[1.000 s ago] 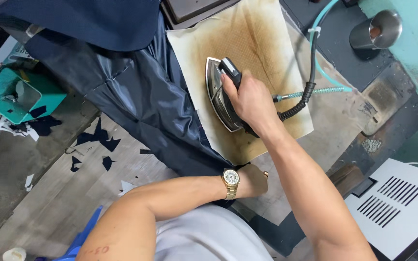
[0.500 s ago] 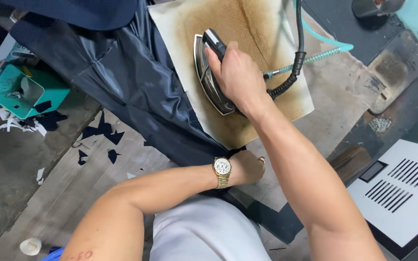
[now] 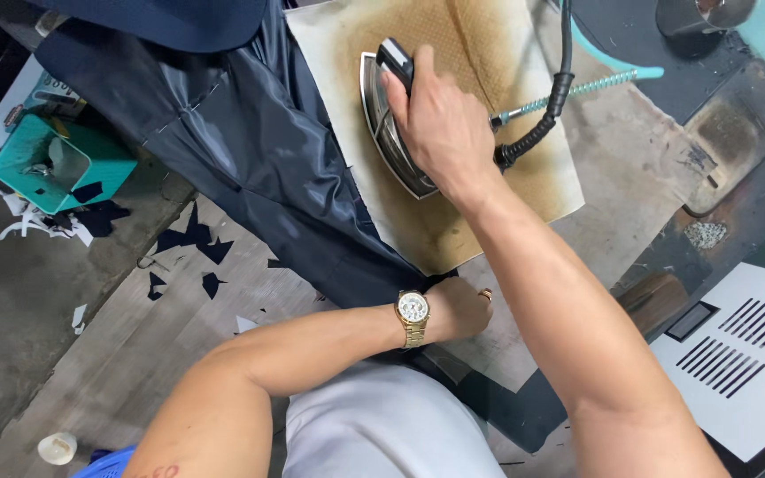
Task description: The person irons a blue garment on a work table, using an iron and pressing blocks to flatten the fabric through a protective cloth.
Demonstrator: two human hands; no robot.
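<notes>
- Here, the right hand (image 3: 440, 133) grips tight around the black handle of the heavy silver metal iron (image 3: 389, 124).
- The iron sits flat on the brown-stained cream pressing cloth (image 3: 489, 190), which lies on the desk (image 3: 617, 190).
- A black coiled cord (image 3: 537, 133) runs from the back of the iron, just beside the wrist.
- The left hand (image 3: 458, 310), with a gold wristwatch (image 3: 413, 317), presses down on the edge of the shiny dark navy fabric (image 3: 250, 150); I cannot tell if it pinches the fabric.
- The fabric hangs off the desk, left of the cloth.
- Small navy scraps (image 3: 189, 243) lie on the floor, near a teal plastic bin (image 3: 64, 164).
</notes>
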